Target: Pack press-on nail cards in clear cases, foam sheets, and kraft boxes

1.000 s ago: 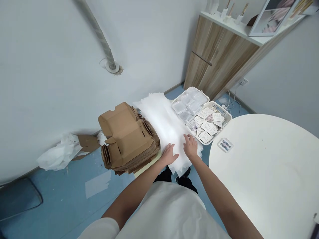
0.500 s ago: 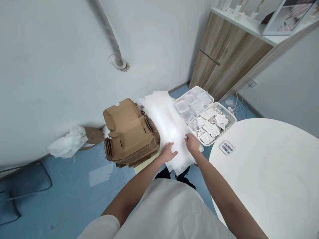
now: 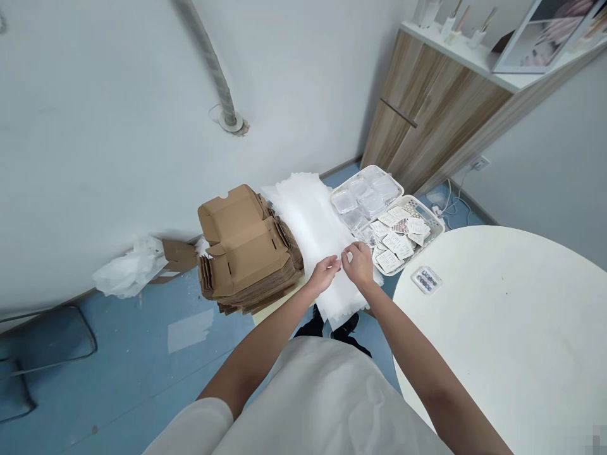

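Note:
A stack of thin white foam sheets (image 3: 308, 215) with uneven edges lies in front of me. Above its nearer half, my left hand (image 3: 324, 275) and my right hand (image 3: 358, 263) are close together, fingertips almost meeting. The fingers of both are drawn together in a pinch; anything between them is too small to make out. Left of the sheets stands a tall pile of flattened brown cardboard boxes (image 3: 246, 243). On the right are a white basket of clear plastic cases (image 3: 365, 193) and another with white printed cards (image 3: 398, 243).
A round white table (image 3: 512, 328) fills the right side, with a small clear case (image 3: 427, 279) of dark pieces near its edge. A wood-grain cabinet (image 3: 427, 107) stands behind. At left are white plastic wrapping (image 3: 130, 268) and a dark chair frame (image 3: 52, 341).
My hands have come together over the foam sheets; before, they were apart with a gap between them. Their fingers have closed into pinches. The view has shifted slightly.

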Action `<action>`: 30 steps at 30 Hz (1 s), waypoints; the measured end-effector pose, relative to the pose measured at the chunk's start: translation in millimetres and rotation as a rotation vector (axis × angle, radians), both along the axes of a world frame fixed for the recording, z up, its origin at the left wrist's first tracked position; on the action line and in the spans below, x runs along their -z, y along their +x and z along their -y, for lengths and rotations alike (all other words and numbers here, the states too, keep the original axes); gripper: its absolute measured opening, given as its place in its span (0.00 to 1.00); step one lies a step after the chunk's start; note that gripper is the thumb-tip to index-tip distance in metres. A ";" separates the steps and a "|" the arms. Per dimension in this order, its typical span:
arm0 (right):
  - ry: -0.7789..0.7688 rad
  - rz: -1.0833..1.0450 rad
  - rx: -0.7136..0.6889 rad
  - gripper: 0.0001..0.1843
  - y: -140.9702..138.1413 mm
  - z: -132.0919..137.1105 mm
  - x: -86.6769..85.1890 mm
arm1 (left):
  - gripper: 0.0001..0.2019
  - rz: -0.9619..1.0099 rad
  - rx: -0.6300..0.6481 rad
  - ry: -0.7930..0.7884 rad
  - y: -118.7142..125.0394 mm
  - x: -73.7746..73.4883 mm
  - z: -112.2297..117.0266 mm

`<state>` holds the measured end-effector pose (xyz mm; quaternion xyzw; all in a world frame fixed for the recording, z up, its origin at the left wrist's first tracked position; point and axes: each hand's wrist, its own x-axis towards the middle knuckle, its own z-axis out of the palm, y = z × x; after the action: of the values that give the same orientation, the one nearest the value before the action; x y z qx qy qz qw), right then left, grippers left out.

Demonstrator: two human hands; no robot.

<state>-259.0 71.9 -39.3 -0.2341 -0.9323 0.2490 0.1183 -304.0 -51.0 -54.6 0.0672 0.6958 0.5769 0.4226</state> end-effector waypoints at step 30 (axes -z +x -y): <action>-0.768 -0.173 0.160 0.11 50.0 -60.2 -103.4 | 0.38 -0.176 -0.199 -0.217 7.6 -6.3 -9.0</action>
<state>-209.1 132.1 64.0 -0.3114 -0.7368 0.5882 0.1194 -296.4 -42.0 -48.3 0.0024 0.7915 0.5292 0.3056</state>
